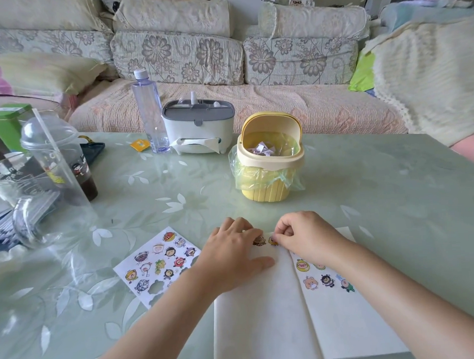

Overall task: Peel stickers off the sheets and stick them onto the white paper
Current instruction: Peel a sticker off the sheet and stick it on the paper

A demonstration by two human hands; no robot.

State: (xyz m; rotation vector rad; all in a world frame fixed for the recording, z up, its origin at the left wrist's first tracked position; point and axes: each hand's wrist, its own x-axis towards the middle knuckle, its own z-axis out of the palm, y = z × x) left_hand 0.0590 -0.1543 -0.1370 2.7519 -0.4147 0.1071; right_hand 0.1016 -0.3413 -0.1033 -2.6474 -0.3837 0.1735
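A white paper [262, 323] lies at the table's near edge in front of me. My left hand [234, 256] rests flat on its upper left part, fingers spread. My right hand [302, 239] has its fingertips pressed on a small yellow sticker [273, 241] at the paper's top edge, beside a brown sticker [259, 240] stuck there. One sticker sheet [160, 263] with several cartoon stickers and some empty cut-outs lies to the left of the paper. A second sheet [326, 281] with several stickers lies to the right, partly under my right forearm.
A yellow mini bin [268, 161] with a green bag stands behind the paper. Further back are a tissue box [198, 126] and a water bottle [148, 112]. A domed plastic cup [56, 158] with a straw, a glass jug [20, 199] and a green tin [5, 123] crowd the left side.
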